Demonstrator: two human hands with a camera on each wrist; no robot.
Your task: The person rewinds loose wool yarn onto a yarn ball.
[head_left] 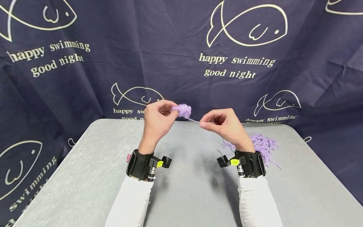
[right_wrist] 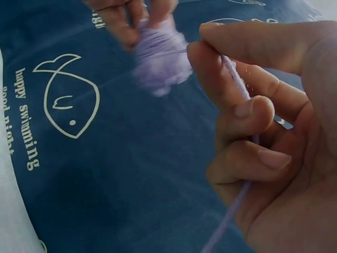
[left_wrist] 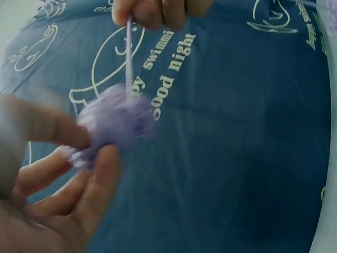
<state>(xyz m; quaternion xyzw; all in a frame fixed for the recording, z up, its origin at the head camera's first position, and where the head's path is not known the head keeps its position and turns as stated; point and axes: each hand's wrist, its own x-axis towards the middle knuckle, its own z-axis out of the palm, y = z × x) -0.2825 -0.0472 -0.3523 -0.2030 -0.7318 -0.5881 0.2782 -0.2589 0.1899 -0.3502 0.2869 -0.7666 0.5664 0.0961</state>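
My left hand (head_left: 159,118) pinches one end of a small ball of purple yarn (head_left: 185,110), held up above the far edge of the table. From the ball a single taut strand runs across to my right hand (head_left: 227,124), which pinches it between thumb and forefinger. In the right wrist view the yarn strand (right_wrist: 225,226) passes on through the curled fingers and hangs down below them. The wound ball (left_wrist: 118,118) looks blurred in the left wrist view, with the strand leaving it toward the other hand.
A loose heap of purple yarn (head_left: 265,146) lies on the grey table (head_left: 195,195), partly hidden behind the right wrist. Black wrist straps with small cameras sit on both wrists. A dark blue curtain (head_left: 175,56) with fish prints hangs behind the table.
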